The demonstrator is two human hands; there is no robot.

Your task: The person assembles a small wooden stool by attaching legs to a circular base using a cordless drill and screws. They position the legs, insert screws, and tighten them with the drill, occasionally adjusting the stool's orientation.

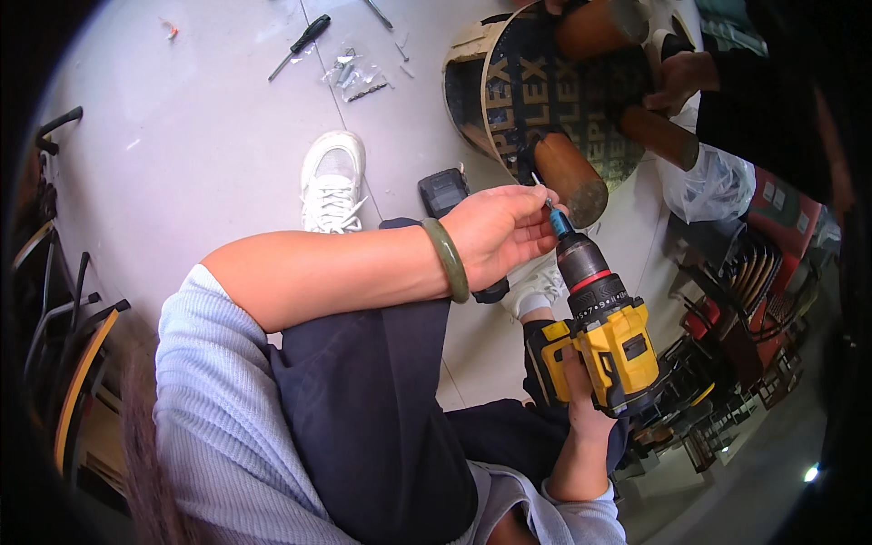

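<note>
My right hand (586,395) grips the handle of a yellow and black cordless drill (619,350), which points up and away toward a round wooden frame. At the drill's tip is a blue bit holder (559,222). With thumb and fingers closed, my left hand (500,227) pinches a thin screw (535,179) at the end of the bit. The screw's point lies close to a brown cylindrical leg (568,173) of the round frame (495,91); whether it touches is unclear. Another person's hand (681,80) holds the frame from the right.
A black-handled screwdriver (311,34) and a small clear bag of hardware (352,74) lie on the tiled floor (209,154). A black battery-like block (443,191) rests near my white shoe (334,182). Plastic wrapping (713,186) and stacked chairs (754,272) stand right; metal-framed furniture (86,363) is left.
</note>
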